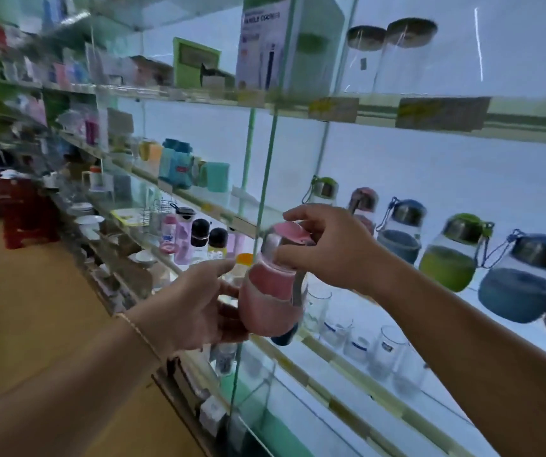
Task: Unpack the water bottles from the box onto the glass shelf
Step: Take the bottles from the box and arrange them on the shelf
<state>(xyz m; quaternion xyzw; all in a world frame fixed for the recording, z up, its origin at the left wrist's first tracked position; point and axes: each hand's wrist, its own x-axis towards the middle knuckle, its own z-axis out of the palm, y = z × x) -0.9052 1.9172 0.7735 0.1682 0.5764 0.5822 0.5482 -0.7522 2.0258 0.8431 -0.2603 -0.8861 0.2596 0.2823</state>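
Note:
A pink-sleeved glass water bottle [270, 291] with a pink lid and a metal collar is held in front of the glass shelf [406, 310]. My left hand [196, 305] cups its lower body from the left. My right hand [327, 249] grips its neck and lid from the right. On the shelf behind stands a row of similar bottles: green-lidded [324, 189], pink [364, 201], blue [400, 230], green [453, 253] and blue [522, 282]. No box is in view.
A vertical glass pane with a green edge [258, 206] stands just left of the bottle. Clear drinking glasses [357, 338] stand on the shelf below. Shelves to the left hold cups and small bottles [182, 239]. A red stool [24, 212] sits on the tan floor at left.

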